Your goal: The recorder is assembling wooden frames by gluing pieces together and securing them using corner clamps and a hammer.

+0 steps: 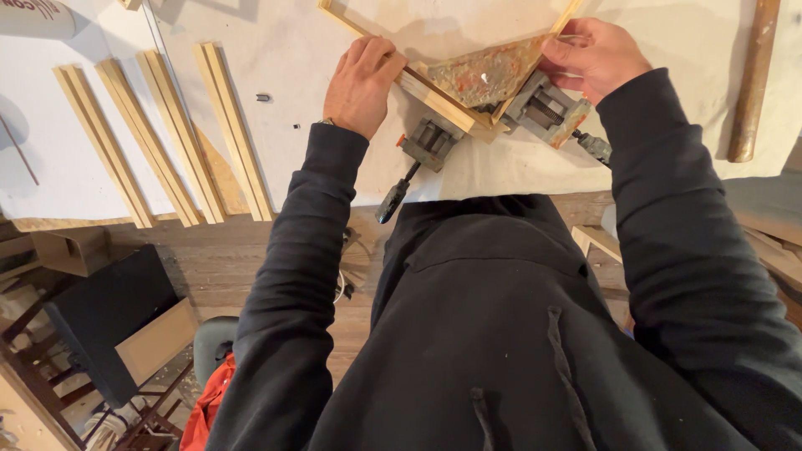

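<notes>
1. While the person leans over the white worktop, the left hand lies palm-down on 1 rail of a light wooden frame, fingers pressing flat on the wood rather than closing round it.
2. The right hand pinches the other rail of that frame near the corner, thumb and fingertips clamped on the thin strip.
3. The 2 rails meet at a corner that sits in a metal corner clamp, which lies on the worktop near its front edge, just ahead of the person's chest.
4. The clamp has a rust-stained triangular plate between the rails and 2 grey vise blocks, 1 under each rail.
5. A screw handle sticks out from the left block toward the table edge; a second handle juts from the right block, partly hidden by the right sleeve.
6. To the left, 4 pairs of loose wooden strips lie side by side on the worktop, well apart from the hands.
7. A brown wooden handle or rod lies at the right edge of the view.
8. Below the table edge, a plank floor holds a dark box and scrap wood.
</notes>
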